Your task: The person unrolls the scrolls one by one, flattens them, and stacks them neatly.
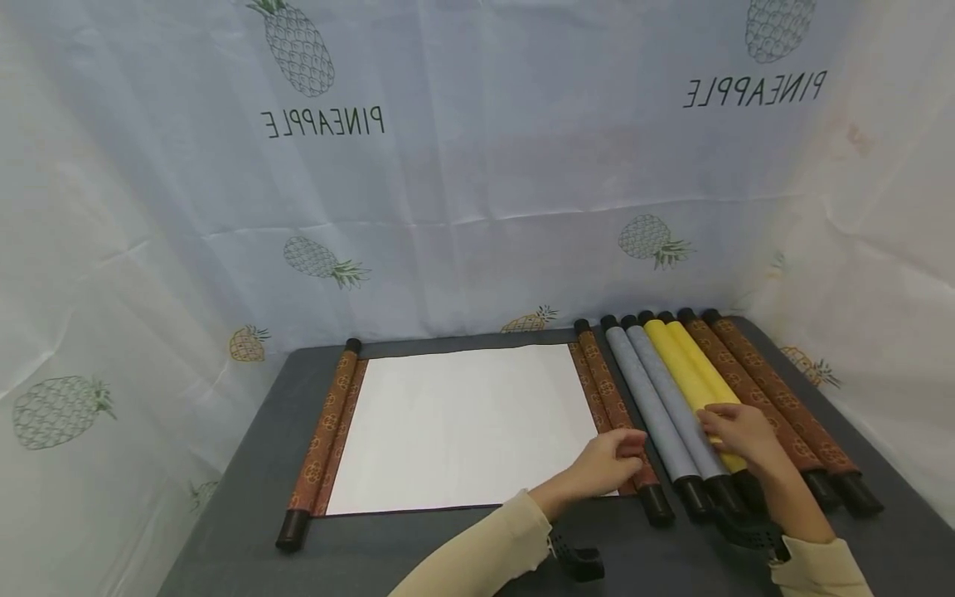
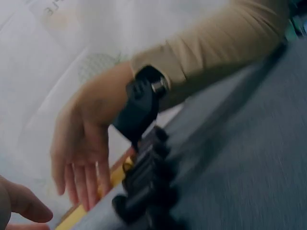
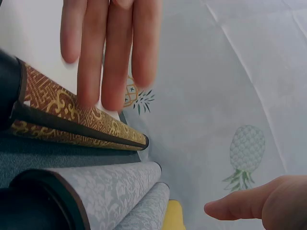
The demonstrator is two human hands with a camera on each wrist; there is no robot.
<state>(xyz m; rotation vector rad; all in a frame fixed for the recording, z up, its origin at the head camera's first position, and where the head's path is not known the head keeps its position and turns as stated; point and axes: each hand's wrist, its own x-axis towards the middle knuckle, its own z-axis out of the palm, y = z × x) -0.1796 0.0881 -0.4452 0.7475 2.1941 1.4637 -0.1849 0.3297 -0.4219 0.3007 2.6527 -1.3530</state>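
A brown patterned scroll lies unrolled, its white sheet flat between a left roller and a right roller. Over the near end of that right roller is my left hand, fingers loosely bent; its thumb stands apart from the finger below it in the left wrist view. My right hand hangs above the yellow scroll, which is rolled up from both ends. Its fingers reach straight, with the thumb spread away and nothing between them.
Between the white sheet and the yellow scroll lies a rolled grey scroll. A second brown scroll lies rolled at the right edge of the dark table. White pineapple-print cloth hangs behind and at both sides.
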